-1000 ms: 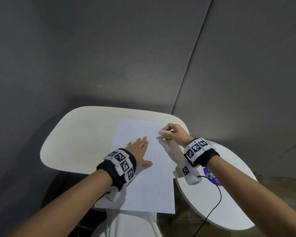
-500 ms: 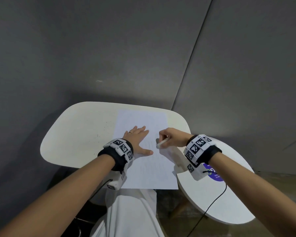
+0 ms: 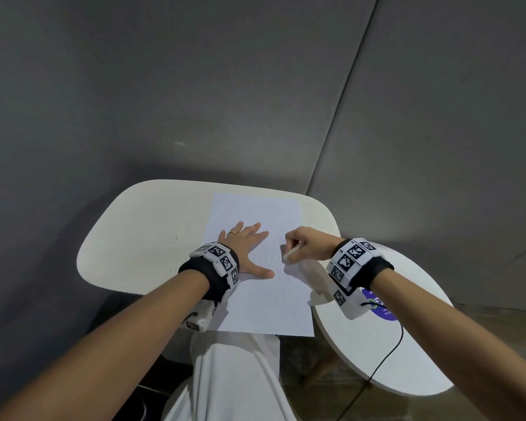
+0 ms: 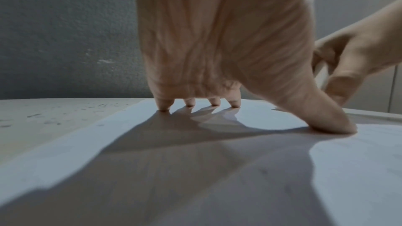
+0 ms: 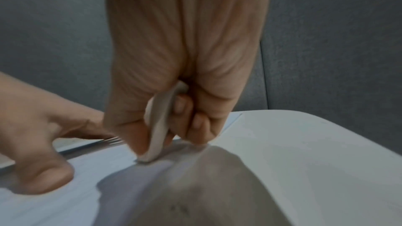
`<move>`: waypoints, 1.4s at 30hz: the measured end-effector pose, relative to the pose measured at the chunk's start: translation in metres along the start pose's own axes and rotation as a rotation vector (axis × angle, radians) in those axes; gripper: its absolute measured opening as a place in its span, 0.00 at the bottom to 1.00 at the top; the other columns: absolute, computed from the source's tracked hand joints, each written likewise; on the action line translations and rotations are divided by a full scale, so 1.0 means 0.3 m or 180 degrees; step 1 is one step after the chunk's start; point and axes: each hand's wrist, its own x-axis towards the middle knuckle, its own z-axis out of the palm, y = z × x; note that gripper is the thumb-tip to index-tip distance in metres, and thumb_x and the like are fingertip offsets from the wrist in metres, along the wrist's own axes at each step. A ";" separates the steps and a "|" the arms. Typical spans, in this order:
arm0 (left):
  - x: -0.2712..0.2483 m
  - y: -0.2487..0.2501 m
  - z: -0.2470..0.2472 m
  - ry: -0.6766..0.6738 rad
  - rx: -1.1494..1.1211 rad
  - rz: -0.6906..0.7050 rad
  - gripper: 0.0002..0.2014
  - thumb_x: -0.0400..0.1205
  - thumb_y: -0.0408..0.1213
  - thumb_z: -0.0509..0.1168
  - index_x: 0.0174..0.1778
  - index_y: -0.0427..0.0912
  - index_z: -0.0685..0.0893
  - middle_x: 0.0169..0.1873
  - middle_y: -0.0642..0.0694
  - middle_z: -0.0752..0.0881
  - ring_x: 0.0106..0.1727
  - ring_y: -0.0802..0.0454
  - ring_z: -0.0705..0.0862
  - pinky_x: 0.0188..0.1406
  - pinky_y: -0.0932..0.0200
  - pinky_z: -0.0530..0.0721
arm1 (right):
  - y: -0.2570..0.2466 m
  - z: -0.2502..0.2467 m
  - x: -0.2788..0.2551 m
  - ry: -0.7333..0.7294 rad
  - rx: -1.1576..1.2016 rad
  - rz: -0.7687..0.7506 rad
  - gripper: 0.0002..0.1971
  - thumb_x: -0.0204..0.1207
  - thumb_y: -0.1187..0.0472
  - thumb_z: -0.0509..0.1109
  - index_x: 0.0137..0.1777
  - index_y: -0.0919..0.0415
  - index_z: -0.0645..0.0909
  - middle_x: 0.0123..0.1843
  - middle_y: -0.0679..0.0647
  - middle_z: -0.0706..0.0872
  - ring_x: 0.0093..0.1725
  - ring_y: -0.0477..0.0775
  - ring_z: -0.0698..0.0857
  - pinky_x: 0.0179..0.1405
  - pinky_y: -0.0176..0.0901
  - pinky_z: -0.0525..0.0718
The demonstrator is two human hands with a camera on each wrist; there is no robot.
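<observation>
A white sheet of paper (image 3: pixel 255 208) with faint pencil marks (image 3: pixel 268 256) lies on a white table (image 3: pixel 140 238). My left hand (image 3: pixel 249 247) lies flat on the sheet, fingers spread, fingertips (image 4: pixel 163 106) and thumb pressing it down. Just to its right, my right hand (image 3: pixel 301 243) grips a white eraser (image 3: pixel 290 253). In the right wrist view the eraser (image 5: pixel 158 126) sits between thumb and curled fingers, its lower end touching the paper (image 5: pixel 65 186). The left wrist view shows the right hand (image 4: pixel 359 54) behind the left thumb.
A second, round white table (image 3: pixel 407 360) stands lower at the right, with a purple sticker (image 3: pixel 380 306) and a black cable (image 3: pixel 389 354) across it. Grey wall panels rise behind. The paper's near edge overhangs the table above my white garment (image 3: pixel 231 375).
My right hand has come from the sheet's upper right edge toward its middle, bringing the eraser down onto the pencil marks. The left hand stays flat on the paper.
</observation>
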 end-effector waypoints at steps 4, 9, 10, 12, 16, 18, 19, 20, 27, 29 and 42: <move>0.007 0.001 0.003 -0.0056 0.0089 -0.0014 0.52 0.67 0.74 0.65 0.84 0.65 0.46 0.84 0.55 0.38 0.84 0.42 0.36 0.78 0.30 0.41 | 0.009 0.000 0.018 0.0517 0.0174 0.0056 0.13 0.69 0.65 0.73 0.31 0.54 0.71 0.43 0.55 0.88 0.45 0.56 0.86 0.43 0.44 0.80; 0.007 0.000 0.004 -0.0035 0.0113 -0.0017 0.52 0.67 0.75 0.65 0.83 0.66 0.46 0.84 0.56 0.38 0.84 0.42 0.36 0.78 0.30 0.42 | -0.027 0.000 0.014 -0.0031 0.0081 0.0080 0.13 0.70 0.63 0.74 0.31 0.55 0.73 0.33 0.42 0.82 0.33 0.40 0.80 0.32 0.27 0.74; 0.006 0.001 0.003 -0.0048 0.0111 -0.0009 0.52 0.67 0.74 0.65 0.83 0.66 0.46 0.84 0.56 0.38 0.84 0.42 0.36 0.78 0.30 0.41 | -0.023 -0.002 0.024 0.0099 0.0090 0.0058 0.13 0.70 0.64 0.74 0.31 0.55 0.72 0.35 0.45 0.84 0.36 0.43 0.82 0.34 0.30 0.76; 0.007 -0.002 0.003 -0.0056 0.0084 0.0001 0.52 0.67 0.74 0.66 0.83 0.66 0.46 0.84 0.56 0.38 0.84 0.42 0.36 0.78 0.30 0.41 | -0.015 0.000 0.039 0.0579 0.0162 0.0078 0.13 0.70 0.65 0.72 0.31 0.56 0.70 0.42 0.55 0.87 0.45 0.56 0.86 0.41 0.43 0.81; 0.002 -0.003 0.002 -0.0064 0.0086 0.0006 0.52 0.67 0.74 0.66 0.83 0.66 0.46 0.84 0.56 0.38 0.84 0.43 0.36 0.78 0.29 0.40 | -0.041 0.004 0.023 -0.0175 0.0009 0.0001 0.12 0.70 0.63 0.74 0.32 0.55 0.73 0.33 0.43 0.81 0.33 0.39 0.80 0.32 0.26 0.73; 0.004 -0.003 0.005 -0.0054 0.0074 -0.0002 0.52 0.68 0.74 0.66 0.83 0.66 0.46 0.84 0.56 0.38 0.84 0.42 0.36 0.78 0.30 0.40 | -0.044 -0.007 0.021 -0.0096 0.0057 -0.0049 0.10 0.70 0.64 0.74 0.34 0.54 0.75 0.37 0.45 0.84 0.36 0.41 0.80 0.34 0.27 0.74; 0.007 -0.005 0.006 -0.0039 0.0064 -0.0005 0.52 0.67 0.74 0.66 0.83 0.65 0.46 0.84 0.56 0.38 0.84 0.42 0.36 0.78 0.30 0.40 | -0.038 -0.009 0.024 0.0103 0.0129 -0.0081 0.09 0.71 0.65 0.73 0.36 0.55 0.75 0.41 0.50 0.87 0.39 0.45 0.82 0.36 0.30 0.75; 0.009 -0.009 0.008 -0.0026 0.0056 -0.0003 0.53 0.67 0.75 0.65 0.83 0.66 0.46 0.84 0.56 0.38 0.84 0.42 0.36 0.77 0.30 0.40 | -0.037 -0.006 0.023 0.0266 0.0161 -0.0110 0.07 0.71 0.66 0.72 0.39 0.57 0.75 0.45 0.53 0.88 0.42 0.48 0.82 0.39 0.34 0.76; 0.014 -0.018 0.023 0.0016 0.0045 0.0043 0.53 0.66 0.76 0.64 0.83 0.65 0.45 0.84 0.57 0.38 0.84 0.43 0.35 0.77 0.30 0.39 | -0.044 0.008 0.009 0.0151 -0.0002 -0.0315 0.04 0.71 0.66 0.71 0.45 0.62 0.82 0.47 0.54 0.88 0.44 0.49 0.83 0.46 0.37 0.79; 0.014 -0.019 0.026 0.0034 0.0017 0.0034 0.53 0.67 0.75 0.65 0.83 0.65 0.45 0.84 0.58 0.38 0.84 0.44 0.35 0.77 0.30 0.39 | -0.052 0.017 0.018 0.0595 -0.0020 -0.0244 0.04 0.71 0.67 0.70 0.45 0.64 0.83 0.49 0.59 0.87 0.47 0.55 0.82 0.49 0.43 0.79; 0.015 -0.035 0.040 0.0135 -0.0099 0.0001 0.60 0.64 0.76 0.66 0.85 0.54 0.42 0.84 0.60 0.39 0.85 0.48 0.36 0.79 0.34 0.38 | -0.067 0.048 0.030 0.0246 -0.0094 -0.0299 0.07 0.72 0.67 0.70 0.37 0.58 0.75 0.42 0.49 0.86 0.39 0.47 0.81 0.37 0.26 0.74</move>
